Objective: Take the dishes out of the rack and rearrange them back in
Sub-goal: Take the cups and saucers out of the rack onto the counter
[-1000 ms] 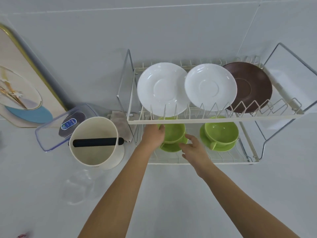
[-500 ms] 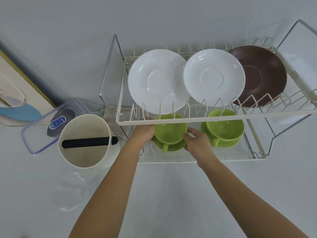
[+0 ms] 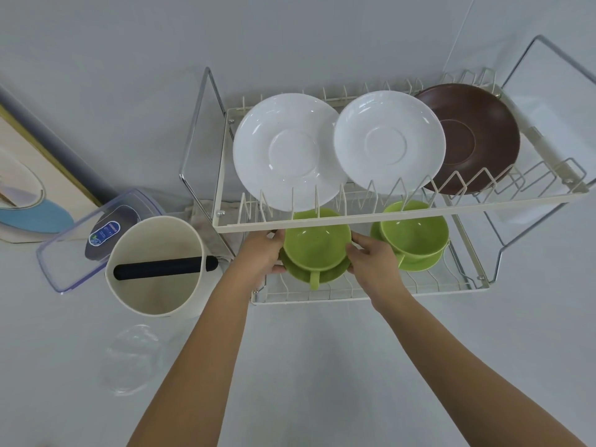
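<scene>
A two-tier wire dish rack [image 3: 380, 221] stands against the wall. Its upper tier holds two white saucers [image 3: 287, 150] [image 3: 388, 141] and a brown saucer [image 3: 477, 137], all on edge. On the lower tier a green cup [image 3: 316, 243] sits on a green saucer [image 3: 303, 275], handle towards me. My left hand [image 3: 261, 253] grips the saucer's left rim and my right hand [image 3: 371, 259] grips its right rim. A second green cup and saucer [image 3: 416, 237] stand to the right on the same tier.
A cream round container [image 3: 154, 301] with a black bar across it stands left of the rack. Behind it lies a clear plastic box [image 3: 64, 253]. A clear glass lid [image 3: 132, 359] rests on the counter in front. A framed picture [image 3: 29, 188] leans at far left.
Both hands have closed in around the left green cup and saucer, now gripping the saucer's rims. The view has shifted closer to the rack.
</scene>
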